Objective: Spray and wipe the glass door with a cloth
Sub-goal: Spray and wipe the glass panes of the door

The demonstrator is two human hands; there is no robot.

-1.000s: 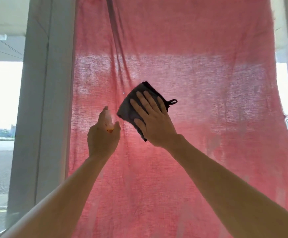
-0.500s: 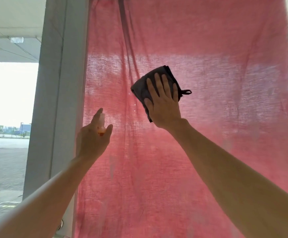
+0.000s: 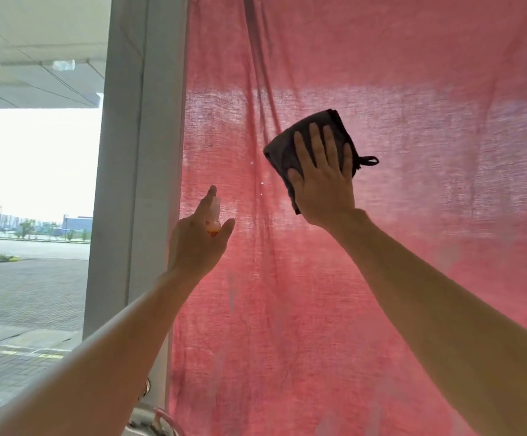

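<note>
Pressing flat against the glass door (image 3: 444,278), your right hand (image 3: 322,180) sits just right of centre in the upper half of the frame, fingers spread and extended over a dark grey cloth (image 3: 287,146). That cloth is folded into a rough square, pinned between your palm and the pane, and a small hanging loop (image 3: 368,160) sticks out from its right edge. Your left hand (image 3: 194,243) is lower and to the left, near the middle of the frame, fingers curled around a small spray bottle (image 3: 214,215) (only its pale top and an orange part show between your index finger and thumb). Your index finger is raised along the top of the bottle; whether it is pressing the nozzle cannot be told.

Behind the glass a pink curtain (image 3: 381,58) fills the right two thirds of the frame, lit from behind. A few small bright droplets (image 3: 261,183) show on the pane just left of the cloth. A grey door frame (image 3: 127,152) runs vertically left of centre, and at far left you can see a paved lot (image 3: 20,294) outside.
</note>
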